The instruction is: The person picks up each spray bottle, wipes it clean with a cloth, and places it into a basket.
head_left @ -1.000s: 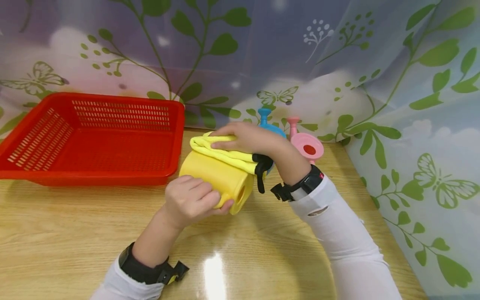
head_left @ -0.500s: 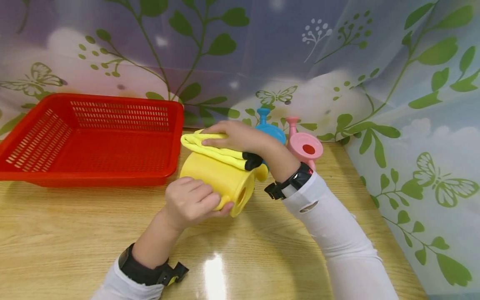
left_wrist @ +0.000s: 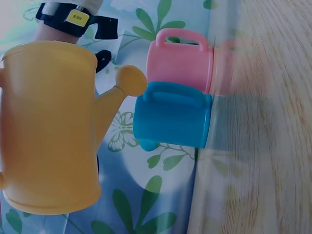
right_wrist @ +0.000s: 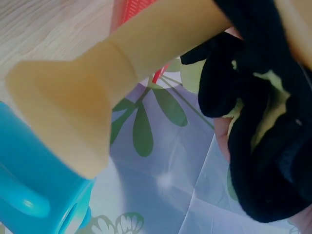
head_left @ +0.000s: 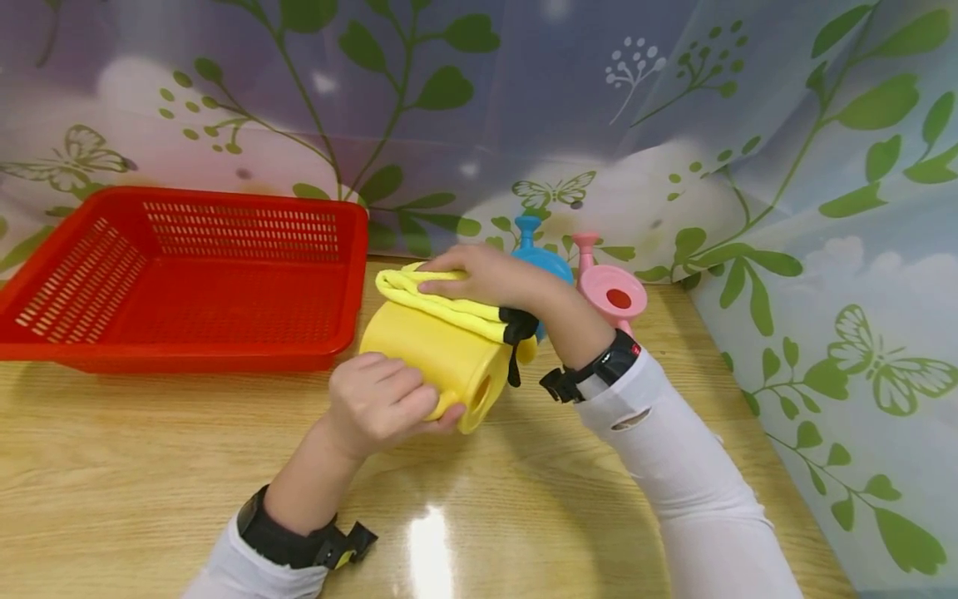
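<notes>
A yellow toy watering can (head_left: 430,345) is held tilted on its side above the table. My left hand (head_left: 382,399) grips it on the near side, fingers curled; the handle itself is hidden by the hand. With my right hand (head_left: 479,279) I hold a folded bright yellow cloth (head_left: 441,308) with black edging against the can's upper side. In the right wrist view the can's spout (right_wrist: 73,107) points toward a blue watering can, and the cloth's dark edge (right_wrist: 258,146) hangs in loose folds. The left wrist view shows the can's body (left_wrist: 51,126) and spout up close.
A red plastic basket (head_left: 348,333) with slotted walls stands at the left on the wooden table (head_left: 187,466). Behind my right hand are a blue watering can (head_left: 546,259) and a pink watering can (head_left: 614,291), near the leaf-patterned backdrop (head_left: 479,125).
My right hand and the cloth slid left along the can, then back to the right. The left hand and the can have hardly moved.
</notes>
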A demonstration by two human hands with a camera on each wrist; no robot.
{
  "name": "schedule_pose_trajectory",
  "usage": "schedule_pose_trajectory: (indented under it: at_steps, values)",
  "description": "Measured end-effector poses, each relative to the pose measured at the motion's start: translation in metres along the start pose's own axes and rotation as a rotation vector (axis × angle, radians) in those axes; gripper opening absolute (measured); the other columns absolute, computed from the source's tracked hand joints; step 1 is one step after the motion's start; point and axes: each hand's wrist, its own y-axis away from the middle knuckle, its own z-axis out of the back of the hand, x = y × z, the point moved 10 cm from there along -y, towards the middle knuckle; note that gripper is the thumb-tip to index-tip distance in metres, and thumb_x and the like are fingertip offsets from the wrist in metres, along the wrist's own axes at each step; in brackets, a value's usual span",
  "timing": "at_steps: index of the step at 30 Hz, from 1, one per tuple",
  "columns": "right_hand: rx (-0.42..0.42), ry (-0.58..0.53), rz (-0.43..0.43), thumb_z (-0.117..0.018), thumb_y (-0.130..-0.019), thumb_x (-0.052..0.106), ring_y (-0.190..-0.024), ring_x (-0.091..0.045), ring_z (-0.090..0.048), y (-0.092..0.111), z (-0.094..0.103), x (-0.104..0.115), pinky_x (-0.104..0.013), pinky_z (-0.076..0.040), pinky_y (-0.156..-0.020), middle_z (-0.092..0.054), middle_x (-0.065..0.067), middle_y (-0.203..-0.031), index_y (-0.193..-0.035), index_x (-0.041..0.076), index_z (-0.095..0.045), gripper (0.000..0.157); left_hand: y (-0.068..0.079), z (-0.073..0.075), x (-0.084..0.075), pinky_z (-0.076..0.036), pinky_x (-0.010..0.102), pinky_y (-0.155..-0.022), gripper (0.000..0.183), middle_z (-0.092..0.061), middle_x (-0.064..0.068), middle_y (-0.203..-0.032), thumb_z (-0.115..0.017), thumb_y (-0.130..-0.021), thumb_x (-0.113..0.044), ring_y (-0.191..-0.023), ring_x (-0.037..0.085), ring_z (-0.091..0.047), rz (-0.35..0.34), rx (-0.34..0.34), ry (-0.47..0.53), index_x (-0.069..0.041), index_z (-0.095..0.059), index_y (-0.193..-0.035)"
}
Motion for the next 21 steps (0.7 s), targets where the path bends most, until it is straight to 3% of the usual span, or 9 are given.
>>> schedule_pose_trajectory:
  at_steps: [21]
  values:
    - [0.003, 0.098, 0.006, -0.055, -0.098, 0.035, -0.123, -0.025, -0.053, 0.043, 0.012, -0.013, -0.042, -0.042, -0.103, -0.057, -0.007, -0.132, -0.132, 0.014, -0.06, 0.04, -0.005, 0.004, 0.004, -0.014, 0.019, -0.039, 0.044, -0.033, -0.004, -0.047, -0.058, -0.091, -0.028, -0.038, 0.009, -0.025, -0.003, -0.013, -0.018, -0.013, -0.039, -0.055]
